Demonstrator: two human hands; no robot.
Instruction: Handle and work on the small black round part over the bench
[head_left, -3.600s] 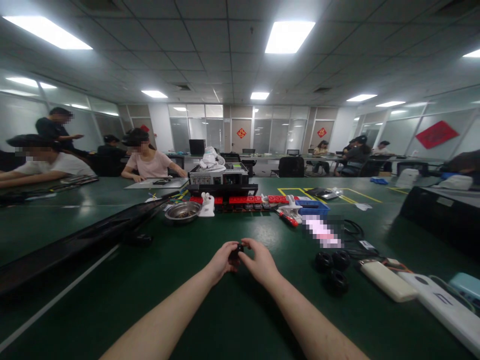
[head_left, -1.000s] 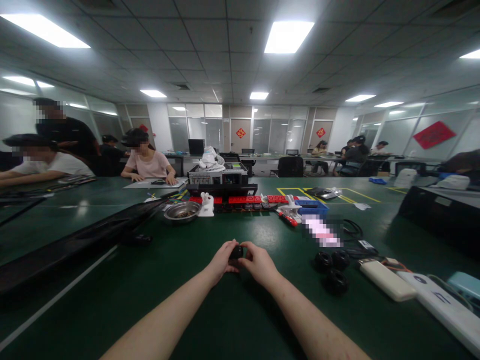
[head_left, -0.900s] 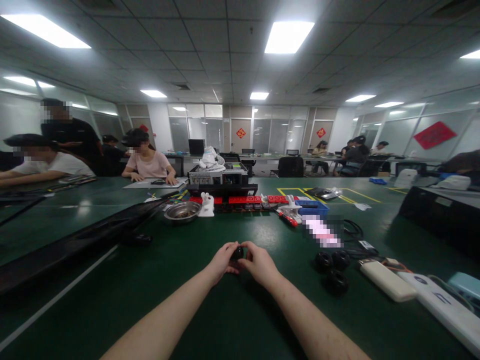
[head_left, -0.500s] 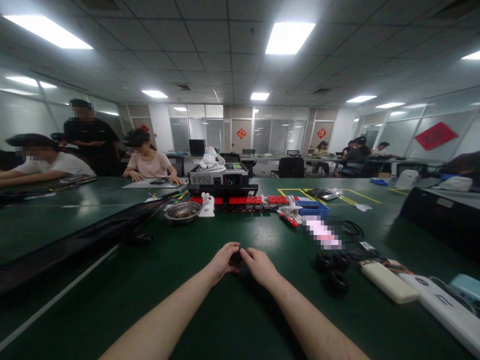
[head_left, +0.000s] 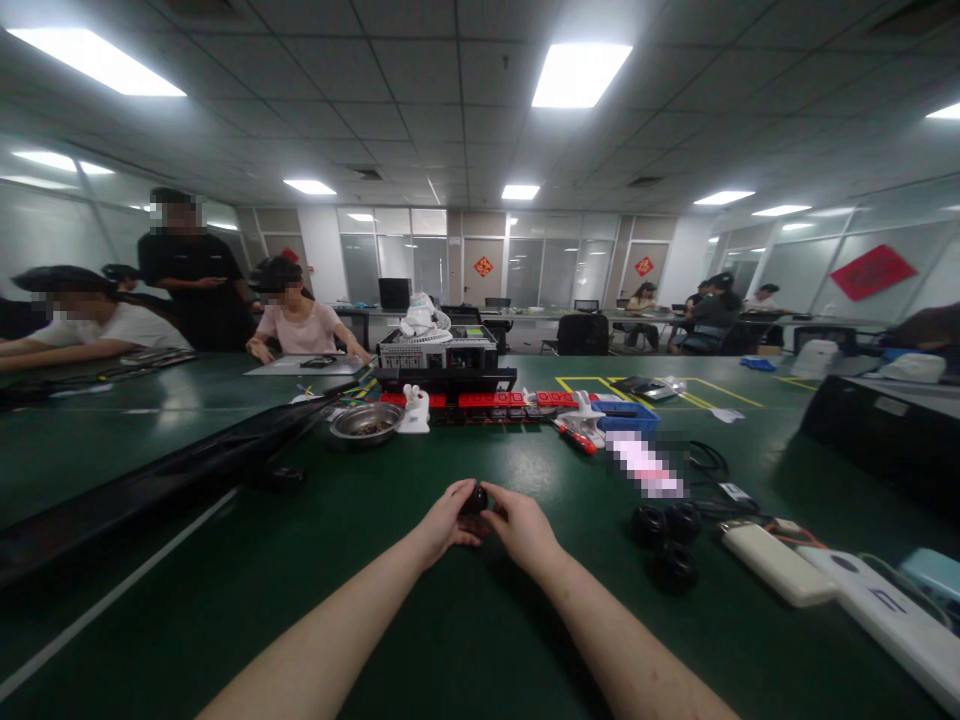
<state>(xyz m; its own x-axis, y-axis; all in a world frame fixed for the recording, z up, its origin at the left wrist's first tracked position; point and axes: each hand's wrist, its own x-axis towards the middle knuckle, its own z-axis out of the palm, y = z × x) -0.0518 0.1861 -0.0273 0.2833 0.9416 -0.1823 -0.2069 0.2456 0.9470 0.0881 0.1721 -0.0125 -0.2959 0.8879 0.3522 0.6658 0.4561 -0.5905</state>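
Note:
A small glossy black round piece (head_left: 475, 499) is held just above the table in front of me, partly hidden by fingers. My left hand (head_left: 445, 524) is closed around its left side. The fingers of my right hand (head_left: 523, 528) pinch it from the right. To the right of my hands lie several black wheel-like rings (head_left: 676, 562), similar in colour and shine. Beyond my hands stands a metal bowl (head_left: 367, 425) with small parts in it, next to a white bracket (head_left: 415, 410).
A long black panel (head_left: 172, 470) lies at left. A red-handled tool (head_left: 577, 438) and a blue tray (head_left: 630, 414) sit ahead right. A cream power bank (head_left: 780, 563) and a white device (head_left: 885, 610) are at right. Other people sit across the green table (head_left: 360, 640).
My fingers have shifted around the black round piece, and more of its shiny surface now shows. Both arms stay nearly in place. At left, a standing person has moved slightly right.

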